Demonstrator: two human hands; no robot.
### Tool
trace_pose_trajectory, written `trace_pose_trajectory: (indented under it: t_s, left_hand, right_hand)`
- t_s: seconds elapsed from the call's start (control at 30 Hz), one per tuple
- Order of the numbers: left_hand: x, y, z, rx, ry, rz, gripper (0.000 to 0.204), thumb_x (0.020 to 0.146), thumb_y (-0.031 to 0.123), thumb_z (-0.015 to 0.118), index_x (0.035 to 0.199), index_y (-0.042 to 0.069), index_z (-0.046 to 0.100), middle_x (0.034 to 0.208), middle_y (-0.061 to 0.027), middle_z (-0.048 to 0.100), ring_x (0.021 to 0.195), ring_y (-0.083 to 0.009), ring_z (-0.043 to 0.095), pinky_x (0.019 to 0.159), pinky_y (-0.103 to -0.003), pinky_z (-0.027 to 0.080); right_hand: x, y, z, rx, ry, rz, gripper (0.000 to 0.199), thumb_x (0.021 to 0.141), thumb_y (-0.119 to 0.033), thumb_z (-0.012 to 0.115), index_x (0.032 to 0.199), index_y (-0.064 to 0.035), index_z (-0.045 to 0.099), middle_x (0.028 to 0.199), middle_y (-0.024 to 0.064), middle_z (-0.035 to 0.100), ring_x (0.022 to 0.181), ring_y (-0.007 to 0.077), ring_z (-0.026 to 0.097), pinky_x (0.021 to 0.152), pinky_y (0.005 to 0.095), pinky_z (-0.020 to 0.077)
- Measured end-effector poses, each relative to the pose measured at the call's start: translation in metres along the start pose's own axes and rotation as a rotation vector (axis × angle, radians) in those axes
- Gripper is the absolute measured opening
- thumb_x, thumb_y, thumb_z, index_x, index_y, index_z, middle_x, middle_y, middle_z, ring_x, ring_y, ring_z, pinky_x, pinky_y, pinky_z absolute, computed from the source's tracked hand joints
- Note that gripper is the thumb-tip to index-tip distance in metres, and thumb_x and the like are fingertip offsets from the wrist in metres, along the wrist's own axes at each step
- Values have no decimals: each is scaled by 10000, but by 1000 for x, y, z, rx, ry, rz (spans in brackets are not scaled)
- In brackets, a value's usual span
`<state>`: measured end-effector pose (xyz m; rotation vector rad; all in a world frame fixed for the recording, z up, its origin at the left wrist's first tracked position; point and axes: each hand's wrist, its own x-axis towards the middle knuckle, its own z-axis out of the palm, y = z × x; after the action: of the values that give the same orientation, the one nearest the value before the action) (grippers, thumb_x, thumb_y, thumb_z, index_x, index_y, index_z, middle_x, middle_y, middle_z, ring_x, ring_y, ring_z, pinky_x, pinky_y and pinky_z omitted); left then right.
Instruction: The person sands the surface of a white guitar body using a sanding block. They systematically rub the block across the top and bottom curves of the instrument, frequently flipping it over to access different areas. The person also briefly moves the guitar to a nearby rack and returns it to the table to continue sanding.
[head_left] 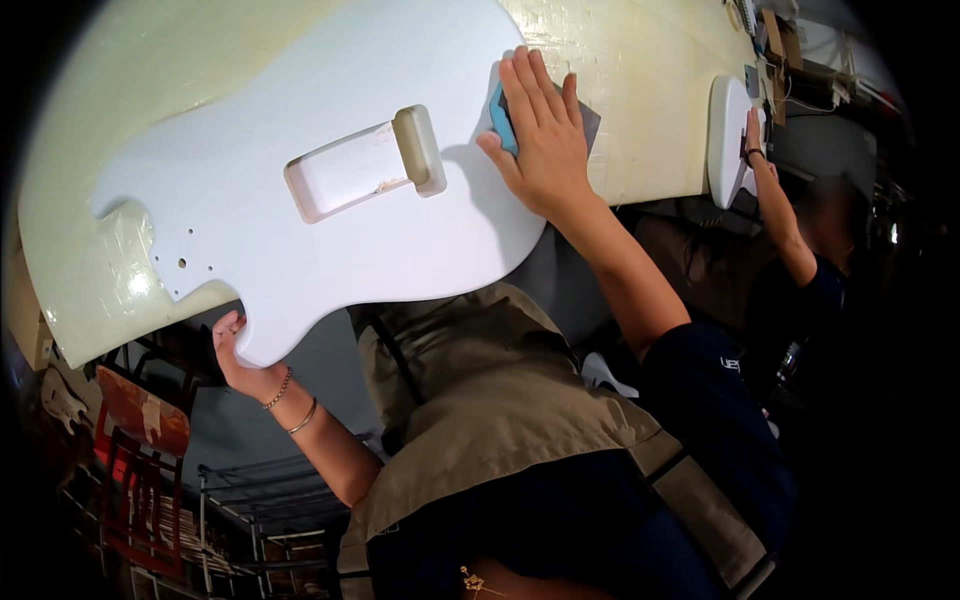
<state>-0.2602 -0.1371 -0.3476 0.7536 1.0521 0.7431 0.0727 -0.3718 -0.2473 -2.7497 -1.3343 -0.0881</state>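
Place: guitar-finishing workshop
Evidence: unfinished white guitar bodies [330,190] on a taped workbench [640,90]; co-worker [790,240] sanding; storage racks [150,470]

Bright light falls on the white guitar body [300,190] and bench [640,90], with glare at the bench's left end. The lower half is dim. Fisheye bending curves the edges; black corners vignette. Focus is sharp centrally.
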Motion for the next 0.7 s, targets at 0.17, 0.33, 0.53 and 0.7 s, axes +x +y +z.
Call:
trace_pose_trajectory:
  t_s: [0.17, 0.33, 0.53, 0.7]
  left_hand:
    - [0, -1, -2, 64, 56, 28, 307, 881, 201, 413, 967, -49, 571, 915, -138, 570, 902, -244, 570, 845, -353, 464]
    - [3, 0, -2, -28, -22, 4, 309, 872, 205, 441, 964, -59, 574, 898, -122, 557, 897, -240, 557, 853, -354, 455]
    - [0, -2, -4, 20, 7, 38, 320, 875, 209, 432, 966, -63, 574, 912, -133, 568, 901, -243, 561, 856, -353, 457]
    - [-1, 0, 3, 38, 60, 28, 297, 877, 194, 428, 945, -52, 581, 873, -122, 560, 874, -238, 564, 826, -349, 468]
  right_hand:
    - [-40, -22, -3, 45, -20, 102, 778, 835, -432, 616, 1408, 2, 318, 1458, 194, 333, 1378, 317, 280, 1103, 566, 139]
    - [4, 1, 3, 75, 47, 86, 762, 858, -446, 577, 1411, 7, 315, 1473, 197, 308, 1385, 338, 260, 1103, 581, 86]
    - [-14, -4, -1, 55, 23, 51, 751, 851, -442, 586, 1412, -13, 328, 1461, 175, 344, 1386, 311, 269, 1106, 580, 80]
    - [0, -1, 1, 111, 8, 10, 718, 890, -459, 513, 1450, -70, 287, 1500, 144, 290, 1399, 309, 239, 1107, 579, 53]
